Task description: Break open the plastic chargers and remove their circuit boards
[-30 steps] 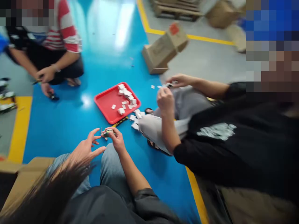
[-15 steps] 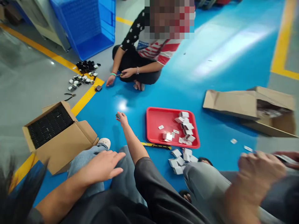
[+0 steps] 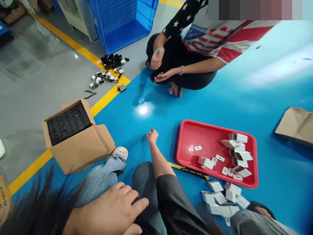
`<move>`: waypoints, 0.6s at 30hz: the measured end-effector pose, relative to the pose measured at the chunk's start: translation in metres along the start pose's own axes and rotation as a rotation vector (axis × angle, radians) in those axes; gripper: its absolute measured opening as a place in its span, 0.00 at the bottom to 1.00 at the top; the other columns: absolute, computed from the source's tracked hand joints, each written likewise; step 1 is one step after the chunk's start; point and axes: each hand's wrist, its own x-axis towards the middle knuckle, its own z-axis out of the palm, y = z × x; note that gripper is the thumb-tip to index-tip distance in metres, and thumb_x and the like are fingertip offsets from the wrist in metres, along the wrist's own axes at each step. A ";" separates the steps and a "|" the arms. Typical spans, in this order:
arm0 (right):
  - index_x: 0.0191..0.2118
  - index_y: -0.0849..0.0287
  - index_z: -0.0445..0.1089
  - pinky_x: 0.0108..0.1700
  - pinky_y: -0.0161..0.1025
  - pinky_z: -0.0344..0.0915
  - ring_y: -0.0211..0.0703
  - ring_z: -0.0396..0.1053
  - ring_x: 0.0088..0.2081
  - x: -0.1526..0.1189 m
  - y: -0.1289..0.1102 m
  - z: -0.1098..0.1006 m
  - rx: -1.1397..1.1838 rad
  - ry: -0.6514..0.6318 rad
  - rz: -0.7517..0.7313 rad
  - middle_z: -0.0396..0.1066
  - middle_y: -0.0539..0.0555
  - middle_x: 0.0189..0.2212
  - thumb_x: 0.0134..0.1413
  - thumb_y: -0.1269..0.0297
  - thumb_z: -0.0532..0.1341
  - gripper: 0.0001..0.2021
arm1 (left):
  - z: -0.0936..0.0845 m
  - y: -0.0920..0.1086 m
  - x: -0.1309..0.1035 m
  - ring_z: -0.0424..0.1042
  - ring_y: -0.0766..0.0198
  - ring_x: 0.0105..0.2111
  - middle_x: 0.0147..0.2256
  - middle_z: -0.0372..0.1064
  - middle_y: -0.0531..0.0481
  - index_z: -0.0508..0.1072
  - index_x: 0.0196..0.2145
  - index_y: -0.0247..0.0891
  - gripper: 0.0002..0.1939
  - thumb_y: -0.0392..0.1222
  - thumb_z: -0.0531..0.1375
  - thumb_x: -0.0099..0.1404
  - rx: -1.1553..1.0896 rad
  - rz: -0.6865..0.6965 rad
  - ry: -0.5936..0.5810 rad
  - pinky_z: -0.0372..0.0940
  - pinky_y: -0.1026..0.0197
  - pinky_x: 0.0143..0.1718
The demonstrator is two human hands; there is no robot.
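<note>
My left hand [image 3: 110,207] is large in the foreground at the bottom, palm down above my jeans. Its fingers lie stretched out, and nothing is visible in them. My right hand [image 3: 152,136], at the end of a dark grey sleeve, reaches out low over the blue floor. Its fingers are closed round a small greyish thing, mostly hidden and too small to name. To the right of that hand is a red tray [image 3: 193,123] with folded white pieces [image 3: 241,155] and small flat white plates [image 3: 220,158]. A yellow and black cutter knife [image 3: 188,169] lies along the tray's near edge.
An open carton [image 3: 80,147] of black parts stands left. Pliers [image 3: 91,94] and piles of small black-and-white parts [image 3: 106,76] lie beyond it. A co-worker [image 3: 190,55] sits opposite. More white pieces [image 3: 220,199] lie before the tray; a blue bin [image 3: 124,32] stands behind.
The view has shifted, and the hand at the right has left it. Coloured strands that showed in my right hand no longer show. The co-worker's hands have drawn back towards their lap.
</note>
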 end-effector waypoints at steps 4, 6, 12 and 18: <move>0.55 0.65 0.61 0.63 0.53 0.54 0.56 0.59 0.58 0.010 0.023 -0.021 -0.077 -0.022 -0.038 0.61 0.69 0.55 0.45 0.62 0.58 0.29 | -0.032 -0.028 0.010 0.70 0.54 0.54 0.54 0.71 0.47 0.65 0.62 0.50 0.27 0.55 0.59 0.67 -0.224 0.097 0.015 0.62 0.54 0.58; 0.58 0.66 0.60 0.64 0.51 0.55 0.56 0.58 0.60 0.009 0.032 -0.026 -0.105 -0.068 -0.070 0.58 0.70 0.59 0.44 0.60 0.59 0.33 | -0.052 -0.079 0.029 0.70 0.57 0.55 0.56 0.70 0.51 0.67 0.60 0.53 0.26 0.57 0.59 0.67 -0.368 0.047 0.055 0.63 0.57 0.58; 0.64 0.67 0.53 0.68 0.57 0.48 0.63 0.44 0.70 -0.020 0.079 -0.047 -0.234 -0.203 -0.005 0.47 0.72 0.67 0.43 0.52 0.57 0.42 | -0.121 -0.344 0.103 0.71 0.56 0.53 0.53 0.72 0.46 0.71 0.54 0.40 0.19 0.46 0.55 0.68 -0.067 -0.779 0.620 0.65 0.57 0.56; 0.58 0.56 0.63 0.67 0.51 0.51 0.65 0.47 0.69 -0.058 0.102 -0.053 -0.280 -0.277 0.134 0.47 0.68 0.68 0.42 0.49 0.61 0.35 | -0.189 -0.518 0.144 0.62 0.39 0.60 0.60 0.61 0.28 0.63 0.62 0.30 0.29 0.36 0.57 0.63 0.056 -1.066 0.650 0.60 0.40 0.59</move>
